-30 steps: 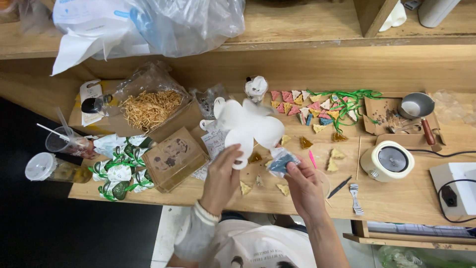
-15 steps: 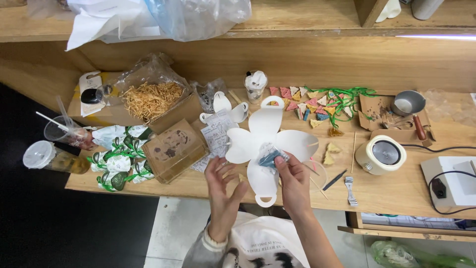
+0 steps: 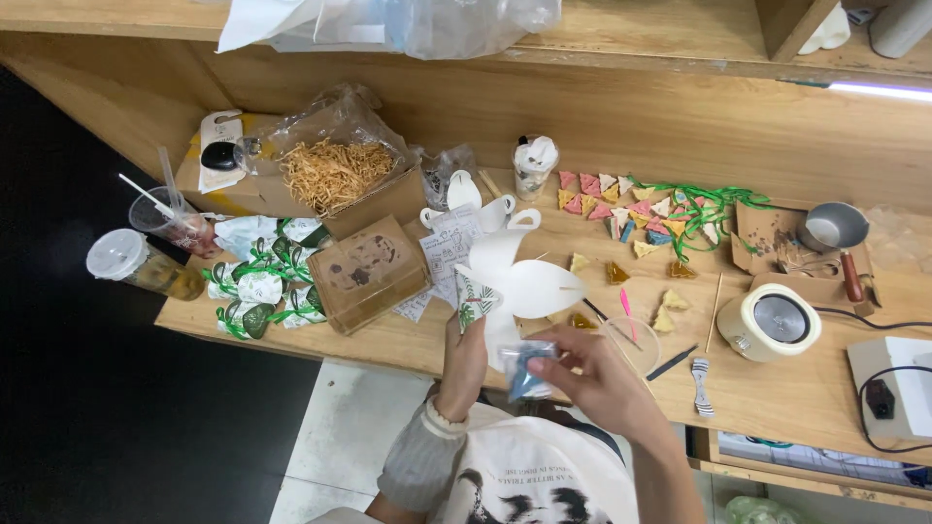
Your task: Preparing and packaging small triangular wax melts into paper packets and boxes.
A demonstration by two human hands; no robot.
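Flower-shaped white card (image 3: pixel 519 281) is gripped at its near edge by the left hand (image 3: pixel 464 361), whose fingers are closed around one folded petal with a green print on its underside; the remaining petals are fanned out beyond the fingertips, over the wooden table (image 3: pixel 777 388); a small clear packet with a dark blue piece inside (image 3: pixel 524 367) is pinched between thumb and fingertips of the right hand (image 3: pixel 594 374), just beside the left hand's fingers and in front of the card; small yellow and amber triangles (image 3: pixel 666 312) are scattered beyond the right fingers, and a row of pink, white and blue triangles (image 3: pixel 612 199) with green ribbon (image 3: pixel 714 204) is laid farther out; a round cream appliance (image 3: pixel 780 322) is seen off to the right of the right hand; a brown cardboard box (image 3: pixel 371 275) and white-and-green wrapped bundles (image 3: pixel 260 286) are placed to the left of the left fingers; a box of straw-like shreds (image 3: pixel 332 173) is set behind them.
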